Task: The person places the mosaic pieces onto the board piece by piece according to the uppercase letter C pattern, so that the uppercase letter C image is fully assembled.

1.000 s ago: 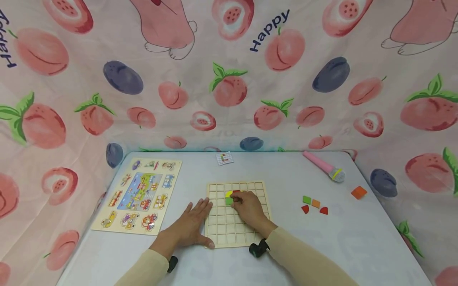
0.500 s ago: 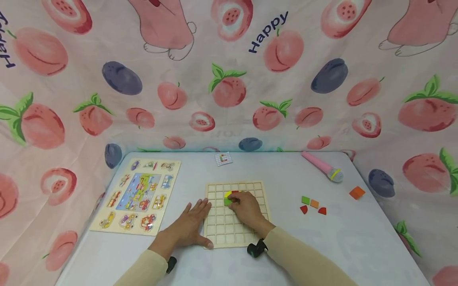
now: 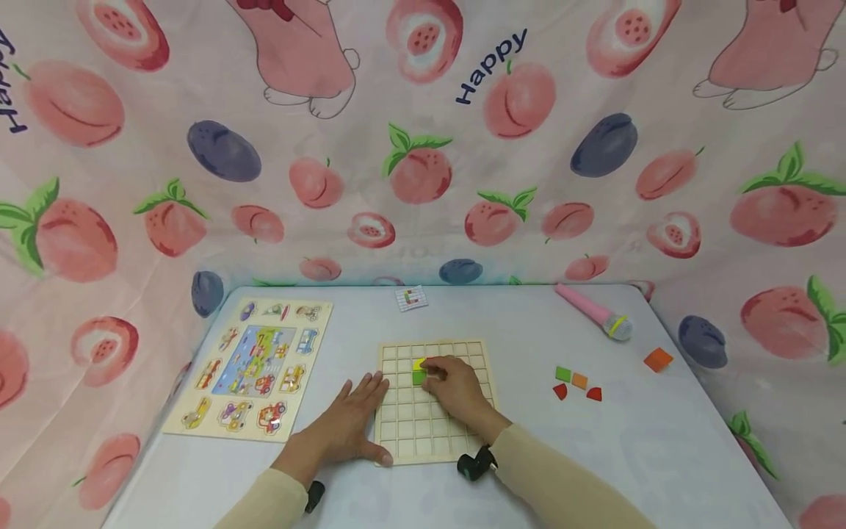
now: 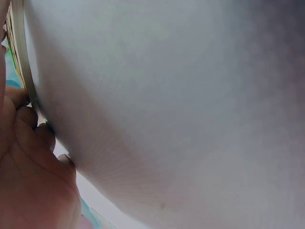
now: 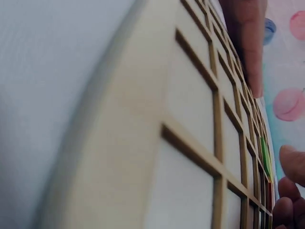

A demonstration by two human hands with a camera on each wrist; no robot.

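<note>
Right hand [image 3: 456, 386] curls its grip round a small tile over the wooden grid board [image 3: 432, 433], mid-frame, beside a yellow tile [image 3: 419, 364] and a green tile [image 3: 419, 378] already seated. Left hand [image 3: 350, 422] lies spread, bracing the board's left edge. Best to keep that brace firm and lower the tile square to its cell.

Counted: four loose tiles [image 3: 576, 383] at right, one orange block [image 3: 658, 359], one pink microphone [image 3: 595, 312], one picture puzzle [image 3: 254, 365] on the counter [image 3: 529, 470].

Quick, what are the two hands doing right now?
Left hand: open, flat against the grid board edge.
Right hand: fingers curled on the board's colored tiles; grip cannot be told.
</note>
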